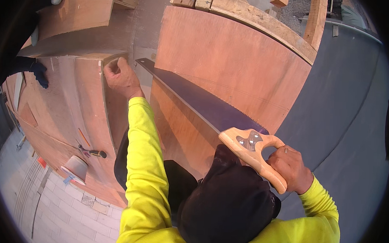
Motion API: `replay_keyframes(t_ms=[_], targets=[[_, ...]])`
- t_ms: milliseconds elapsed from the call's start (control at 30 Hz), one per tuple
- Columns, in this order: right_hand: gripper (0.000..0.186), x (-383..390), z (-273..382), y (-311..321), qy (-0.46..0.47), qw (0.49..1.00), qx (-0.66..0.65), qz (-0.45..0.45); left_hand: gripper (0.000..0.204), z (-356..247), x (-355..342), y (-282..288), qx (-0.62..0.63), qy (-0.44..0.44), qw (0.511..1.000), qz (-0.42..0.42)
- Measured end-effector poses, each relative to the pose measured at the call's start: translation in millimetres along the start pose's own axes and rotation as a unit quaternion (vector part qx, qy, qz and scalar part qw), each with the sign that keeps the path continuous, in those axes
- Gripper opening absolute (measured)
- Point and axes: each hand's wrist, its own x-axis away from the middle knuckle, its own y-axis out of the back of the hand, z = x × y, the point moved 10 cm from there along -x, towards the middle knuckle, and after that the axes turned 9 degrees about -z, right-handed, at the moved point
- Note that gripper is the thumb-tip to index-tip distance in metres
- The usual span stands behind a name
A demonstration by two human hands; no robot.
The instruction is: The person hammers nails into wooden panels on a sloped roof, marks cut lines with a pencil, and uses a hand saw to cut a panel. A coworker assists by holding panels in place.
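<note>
My right hand (291, 169) is closed round the light wooden handle of a handsaw (195, 93). The saw's long dark blade slants away to the upper left, its toothed edge facing a reddish plywood sheet (232, 49). Whether the teeth bite into the sheet, I cannot tell. Below the blade a second plywood face (181, 129) drops toward my dark-clothed leg. My left hand (123, 78) has curled fingers at the corner of a plywood box (74, 99), near the blade's far tip. Anything inside those fingers is hidden. Both sleeves are bright yellow.
Pliers (92, 152), an orange pencil (84, 137) and a whitish tub (75, 168) rest on the left plywood. Another person's dark-gloved hand (40, 74) is at the far left. Timber beams (259, 22) edge the sheet's far side; a dark grey surface (347, 98) spans the right.
</note>
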Motion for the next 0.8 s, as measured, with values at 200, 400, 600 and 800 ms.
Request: replay_keyframes(t_ms=[200, 400, 600, 800], targets=[[0.025, -56, 2, -26, 0.032, 0.998, -0.054, 0.005, 0.054, -18, 44, -145, -0.236, -0.157, 0.83, 0.48], [0.028, -16, -7, -2, 0.013, 0.999, -0.033, 0.029, 0.052, -42, 39, -160, -0.255, -0.13, 0.834, 0.471], [0.024, -79, -19, -50, 0.049, 0.997, -0.058, -0.014, 0.051, -32, 46, -152, -0.259, -0.204, 0.825, 0.459], [0.028, -14, -20, -15, 0.031, 0.998, 0.016, 0.044, 0.05, -28, 37, -158, -0.28, -0.164, 0.823, 0.467]])
